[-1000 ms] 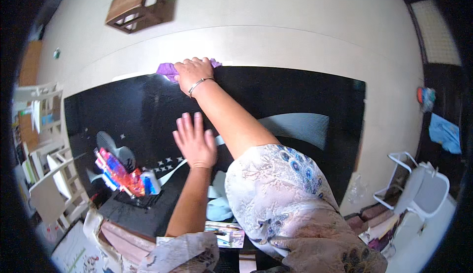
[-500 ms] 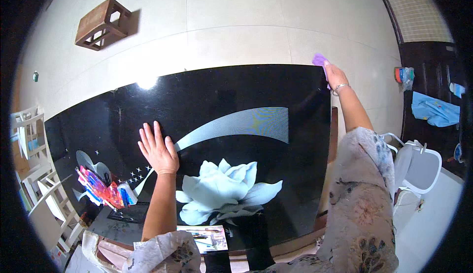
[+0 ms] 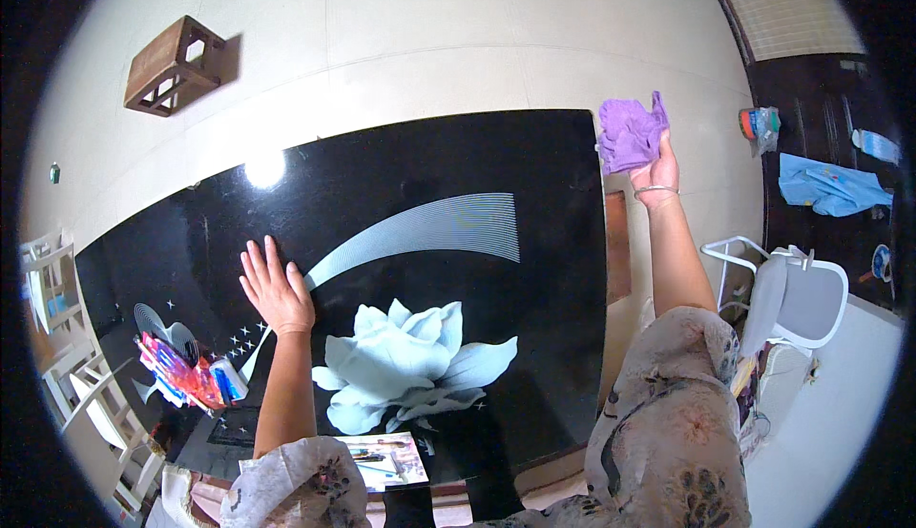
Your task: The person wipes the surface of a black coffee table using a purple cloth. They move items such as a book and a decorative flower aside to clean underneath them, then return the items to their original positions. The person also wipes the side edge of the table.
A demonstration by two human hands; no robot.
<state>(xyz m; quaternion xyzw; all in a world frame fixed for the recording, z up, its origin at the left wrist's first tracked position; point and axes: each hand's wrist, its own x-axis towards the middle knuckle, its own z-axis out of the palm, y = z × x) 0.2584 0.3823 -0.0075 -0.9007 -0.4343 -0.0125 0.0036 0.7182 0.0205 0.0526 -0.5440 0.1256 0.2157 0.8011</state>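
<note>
My left hand point(image 3: 278, 289) lies flat on the glossy black table point(image 3: 553, 337), fingers spread and nothing under it but the surface. Beneath and beside it runs a printed silvery arc, with a large pale flower pattern nearer to me. Past the table's far right corner, my right hand point(image 3: 658, 167) grips a crumpled purple cloth point(image 3: 630, 135). The cloth is held up in the air just off the edge, partly covering the fingers.
A bundle of colourful packages point(image 3: 181, 371) lies at the table's left, and a booklet with pens point(image 3: 386, 461) at the near edge. A wooden stool point(image 3: 162, 65) stands on the floor beyond. White chairs point(image 3: 811, 304) flank both sides; blue fabric point(image 3: 830, 185) lies far right.
My right hand has turned and lifted the purple cloth off the table corner, so more of the cloth shows. My left hand stays flat on the table. The whole view has shifted slightly.
</note>
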